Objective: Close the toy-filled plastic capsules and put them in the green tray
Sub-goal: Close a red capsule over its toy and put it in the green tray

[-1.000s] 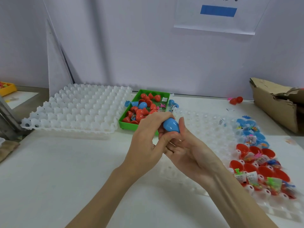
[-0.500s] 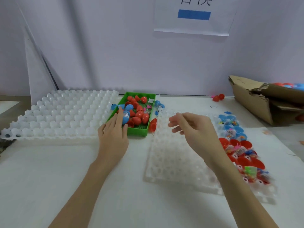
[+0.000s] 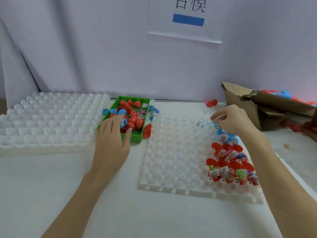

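Note:
The green tray [image 3: 136, 137] stands at the table's middle back and holds several closed red capsules [image 3: 135, 120] and a few blue ones. My left hand [image 3: 109, 140] lies over the tray's near end with straight fingers, its fingertips touching a blue capsule [image 3: 123, 122] in the tray. Open red capsule halves with toys [image 3: 228, 162] sit in the right side of a clear holder tray [image 3: 171, 160]. Behind them sit open blue halves [image 3: 223, 133]. My right hand [image 3: 235, 121] hovers over the blue halves, fingers loosely curled, nothing visible in it.
A large empty white cup tray [image 3: 51, 121] lies left of the green tray. A red capsule half [image 3: 147, 129] lies beside the green tray's right wall. A torn cardboard box [image 3: 240, 100] with more capsules stands at the back right. Red capsules [image 3: 211, 102] lie near the wall.
Both hands held a blue capsule together a second ago. The left hand carried it into the green tray; the right hand moved right, over the blue halves.

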